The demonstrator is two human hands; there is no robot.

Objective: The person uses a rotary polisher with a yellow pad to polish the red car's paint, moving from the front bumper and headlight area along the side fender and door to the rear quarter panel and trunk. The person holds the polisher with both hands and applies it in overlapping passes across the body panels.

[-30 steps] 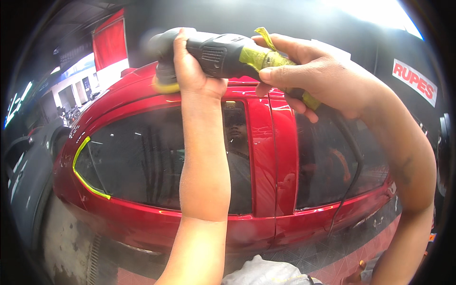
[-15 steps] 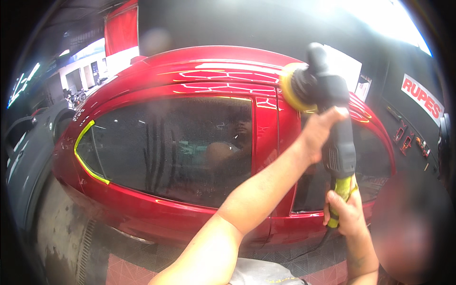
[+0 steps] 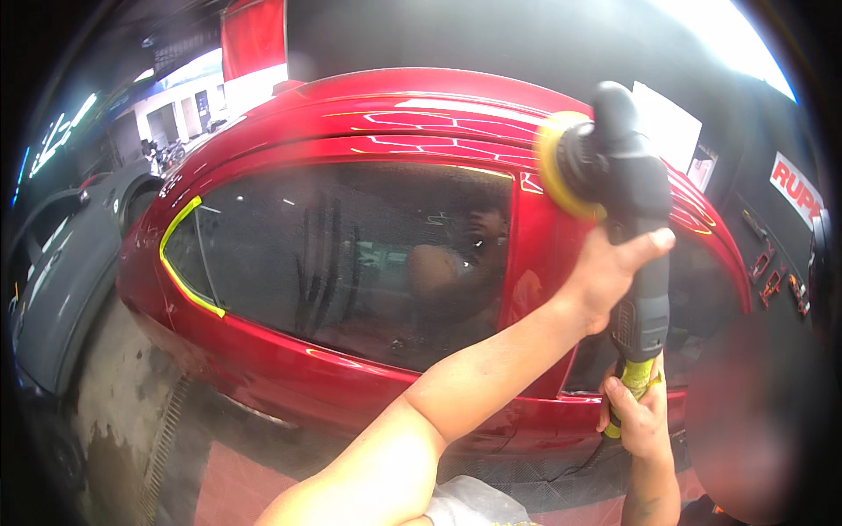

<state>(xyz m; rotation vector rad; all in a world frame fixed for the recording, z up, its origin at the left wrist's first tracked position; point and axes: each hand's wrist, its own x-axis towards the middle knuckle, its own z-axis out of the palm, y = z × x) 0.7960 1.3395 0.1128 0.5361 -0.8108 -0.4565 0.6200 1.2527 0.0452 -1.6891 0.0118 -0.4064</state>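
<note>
Polisher spans my grasp: left hand wrapped around its body near the yellow pad, right hand clenched on its handle.

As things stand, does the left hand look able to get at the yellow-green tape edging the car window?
Probably not: the left hand is gripping the polisher, well to the right of the tape, though nothing appears to cover the tape itself.
</note>
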